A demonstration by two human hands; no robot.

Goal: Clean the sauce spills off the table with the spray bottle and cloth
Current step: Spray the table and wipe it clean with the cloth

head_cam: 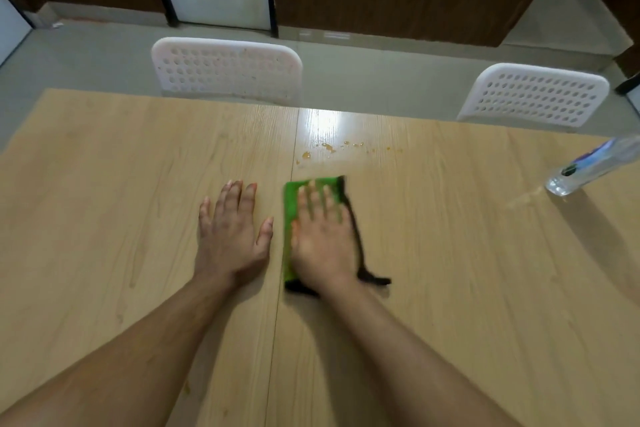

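Both hands lie flat on the tabletop [104,184], left hand [231,234] bracing with straight fingers, right hand [322,236] pressing the cloth [292,198] toward far spills [329,147], bottle [588,166] parked right.

I see my left hand [231,236] lying palm down on the table [104,184], fingers straight and slightly spread, thumb out toward the right hand. My right hand [322,236] lies just beside it, palm down with fingers straight, pressing flat on the green cloth [291,198]. Both bare forearms reach in from the table's near edge, converging toward its centre seam.
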